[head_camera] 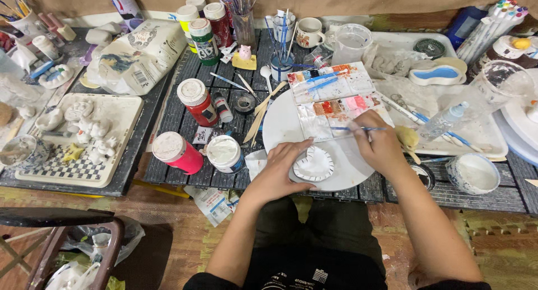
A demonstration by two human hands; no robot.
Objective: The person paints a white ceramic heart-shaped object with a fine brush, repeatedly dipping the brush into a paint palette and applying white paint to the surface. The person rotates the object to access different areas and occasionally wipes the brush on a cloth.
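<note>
A small white scalloped clay dish (315, 165) lies on a round white board (280, 127) at the table's front. My left hand (280, 169) rests flat beside the dish and touches its left rim. My right hand (378, 144) is closed around a thin blue-handled paintbrush (358, 128) that points left over a paint palette (333, 99) with red, pink, orange and blue wells. The brush tip hovers just above the dish's upper edge.
Paint jars stand to the left: a pink one (175, 152), a red one (196, 101), a white one (225, 154). A tray of white clay figures (84, 134) sits far left. A cup (473, 173), a plastic bottle (445, 121) and brush holders (280, 43) crowd the right and back.
</note>
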